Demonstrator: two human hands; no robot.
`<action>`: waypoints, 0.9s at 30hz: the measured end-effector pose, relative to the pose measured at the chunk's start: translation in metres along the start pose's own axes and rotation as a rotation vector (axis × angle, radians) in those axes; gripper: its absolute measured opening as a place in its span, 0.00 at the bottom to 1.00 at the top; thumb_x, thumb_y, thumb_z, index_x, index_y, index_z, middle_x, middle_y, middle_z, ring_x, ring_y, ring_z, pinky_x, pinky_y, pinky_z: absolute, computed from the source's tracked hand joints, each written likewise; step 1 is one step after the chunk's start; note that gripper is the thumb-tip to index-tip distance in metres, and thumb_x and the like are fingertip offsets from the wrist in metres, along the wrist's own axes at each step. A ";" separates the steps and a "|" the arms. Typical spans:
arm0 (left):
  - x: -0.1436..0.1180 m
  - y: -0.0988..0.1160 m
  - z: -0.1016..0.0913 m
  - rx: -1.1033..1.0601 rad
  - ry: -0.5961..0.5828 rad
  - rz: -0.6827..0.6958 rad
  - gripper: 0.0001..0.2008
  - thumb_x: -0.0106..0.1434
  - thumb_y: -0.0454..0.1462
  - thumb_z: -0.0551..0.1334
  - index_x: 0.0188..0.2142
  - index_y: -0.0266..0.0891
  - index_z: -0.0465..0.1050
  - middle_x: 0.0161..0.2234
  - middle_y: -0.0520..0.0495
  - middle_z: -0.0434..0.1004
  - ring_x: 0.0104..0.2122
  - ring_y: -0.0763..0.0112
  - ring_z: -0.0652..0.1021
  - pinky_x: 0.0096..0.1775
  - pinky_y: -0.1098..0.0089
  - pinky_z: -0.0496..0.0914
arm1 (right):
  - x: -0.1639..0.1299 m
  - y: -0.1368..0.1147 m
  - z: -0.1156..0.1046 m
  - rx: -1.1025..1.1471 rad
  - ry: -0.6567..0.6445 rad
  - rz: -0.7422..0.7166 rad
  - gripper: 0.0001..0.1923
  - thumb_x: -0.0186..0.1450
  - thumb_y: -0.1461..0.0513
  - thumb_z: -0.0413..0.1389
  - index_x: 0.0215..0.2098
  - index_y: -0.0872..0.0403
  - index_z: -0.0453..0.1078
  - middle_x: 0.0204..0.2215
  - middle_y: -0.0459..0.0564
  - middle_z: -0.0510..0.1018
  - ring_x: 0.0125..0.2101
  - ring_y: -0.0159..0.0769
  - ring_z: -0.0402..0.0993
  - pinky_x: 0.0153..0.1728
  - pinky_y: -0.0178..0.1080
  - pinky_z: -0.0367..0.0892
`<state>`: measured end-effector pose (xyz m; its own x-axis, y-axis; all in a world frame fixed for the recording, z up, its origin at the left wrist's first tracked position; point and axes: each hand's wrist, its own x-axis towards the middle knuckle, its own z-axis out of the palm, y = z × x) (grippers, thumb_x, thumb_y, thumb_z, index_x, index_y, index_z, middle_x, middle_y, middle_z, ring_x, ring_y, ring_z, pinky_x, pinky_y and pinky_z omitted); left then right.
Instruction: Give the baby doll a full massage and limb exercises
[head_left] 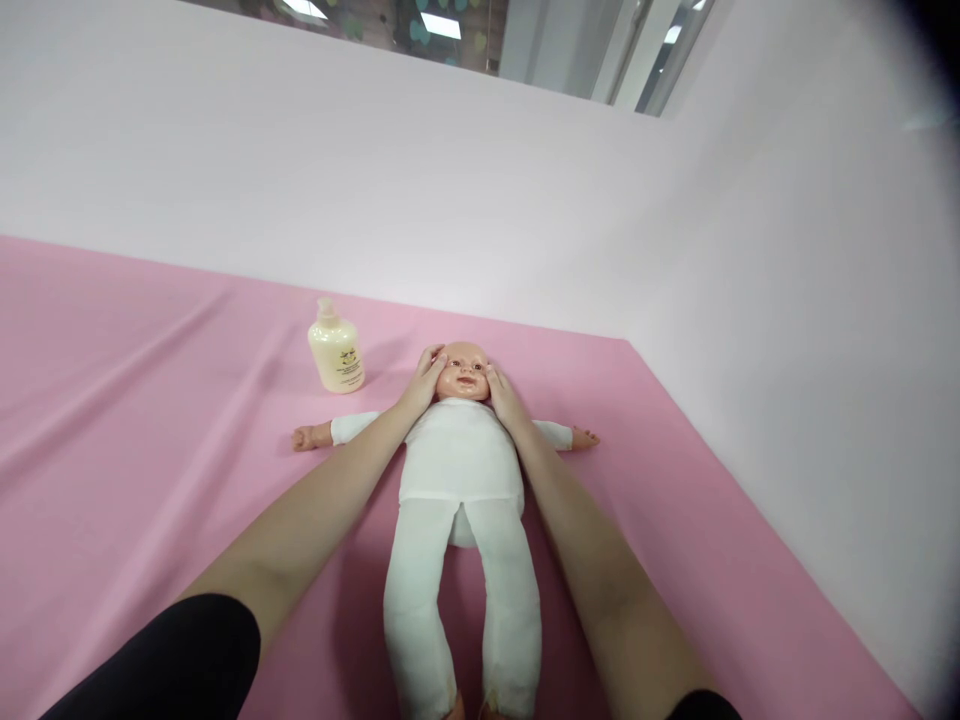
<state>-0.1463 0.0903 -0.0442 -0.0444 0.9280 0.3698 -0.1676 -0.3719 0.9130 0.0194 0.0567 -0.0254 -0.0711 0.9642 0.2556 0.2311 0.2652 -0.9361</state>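
A baby doll (pixel 461 455) lies on its back with its head away from me, dressed in a white top and white trousers. Its arms are spread to both sides. My left hand (pixel 424 384) cups the left side of the doll's head, its fingers resting along the temple and cheek. On the opposite side, my right hand (pixel 505 396) is pressed against the other cheek, most of its fingers hidden beside the head. The head is held between both palms. My forearms pass over the doll's upper arms.
A pale yellow pump bottle (pixel 336 355) stands upright left of the doll's head. Pink sheeting (pixel 187 420) with some creases covers the surface. A white wall (pixel 337 180) rises behind, and another white wall (pixel 795 330) stands at the right. A window strip (pixel 450 30) shows at the top.
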 end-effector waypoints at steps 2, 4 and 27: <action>-0.001 0.003 -0.001 0.070 0.004 0.024 0.19 0.61 0.48 0.56 0.48 0.41 0.64 0.50 0.44 0.69 0.53 0.63 0.69 0.57 0.60 0.62 | -0.002 -0.003 0.000 -0.012 -0.015 0.015 0.36 0.63 0.40 0.44 0.60 0.51 0.61 0.59 0.50 0.66 0.61 0.40 0.58 0.63 0.44 0.49; -0.002 0.006 -0.002 0.126 -0.022 0.043 0.21 0.61 0.48 0.56 0.50 0.41 0.63 0.52 0.42 0.67 0.54 0.62 0.68 0.57 0.59 0.61 | -0.004 -0.006 0.000 -0.009 -0.038 0.019 0.36 0.62 0.41 0.46 0.62 0.51 0.57 0.61 0.49 0.63 0.62 0.39 0.56 0.63 0.43 0.48; -0.008 0.019 -0.008 0.319 -0.190 0.080 0.35 0.57 0.49 0.61 0.60 0.37 0.54 0.62 0.37 0.56 0.62 0.55 0.59 0.62 0.55 0.53 | -0.012 -0.016 0.000 -0.058 -0.050 0.051 0.36 0.64 0.43 0.46 0.65 0.50 0.50 0.64 0.49 0.57 0.64 0.39 0.51 0.65 0.46 0.45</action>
<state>-0.1565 0.0760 -0.0310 0.1437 0.8864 0.4400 0.1456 -0.4587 0.8766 0.0167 0.0406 -0.0135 -0.1054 0.9753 0.1942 0.2910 0.2170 -0.9318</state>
